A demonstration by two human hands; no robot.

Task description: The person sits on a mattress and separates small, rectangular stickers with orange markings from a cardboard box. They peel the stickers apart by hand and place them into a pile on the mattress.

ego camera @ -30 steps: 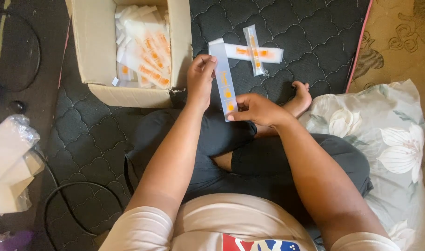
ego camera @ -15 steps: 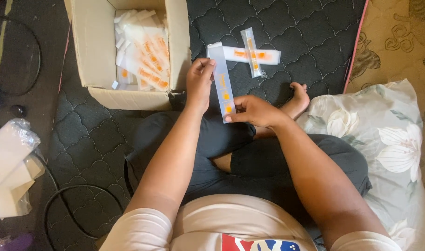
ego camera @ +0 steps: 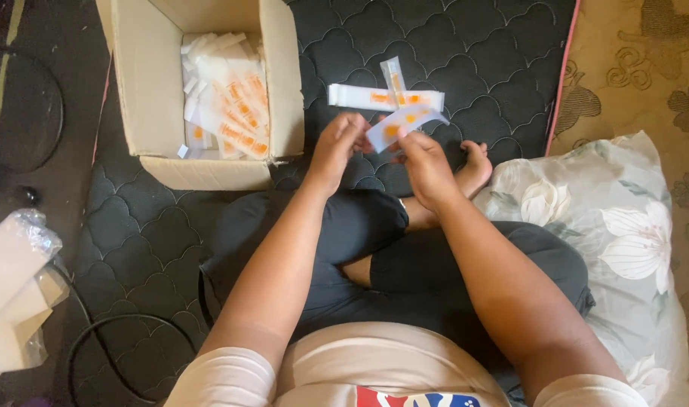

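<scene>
White-and-orange sachet strip held in both hands above the crossed legs.

Your left hand (ego camera: 335,148) and right hand (ego camera: 423,162) are both closed on one sachet strip (ego camera: 402,123), pinched at its near end, with the far end bowed up over the dark quilted mat (ego camera: 480,53). Two more strips (ego camera: 386,96) lie crossed on the mat just beyond it. An open cardboard box (ego camera: 152,90) of similar strips stands to the left. Judged step: handling a single strip; any further move calls for a steady two-handed pinch.
</scene>
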